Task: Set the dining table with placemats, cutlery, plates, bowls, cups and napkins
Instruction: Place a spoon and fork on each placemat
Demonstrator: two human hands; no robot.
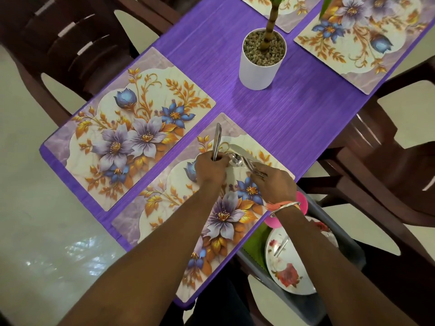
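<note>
steel in the left hand: the left hand [211, 169] is closed in a fist round a bunch of upright cutlery [217, 141], whose ends stand above the knuckles; forks or knives, i cannot tell.
steel in the right hand: the right hand [274, 183] pinches a spoon [235, 161] and a knife [239, 149] by their handles, tips pointing toward the left fist, close over the mat.
under the hands: near placemat [231, 216], floral, lying along the table's near edge, with nothing set on it yet.
beside it: second placemat [131, 130] to the left, also bare.
further out: potted plant [262, 60] mid-table, a far placemat [357, 41] beyond it and the corner of another at the top edge.
table: purple table [270, 118], dark chairs round it.
off the edge: grey crate [294, 304] low on the right, holding a flowered plate [289, 271] and something pink [270, 221].
step in hand: the mats look laid; by my reading this is the cutlery step, with pieces being drawn from the bunch for the first setting.
next move calls for: lowering the spoon and knife flat onto one side of the near mat, side by side, leaving the middle free for a plate, with the left fist holding the rest clear.
</note>
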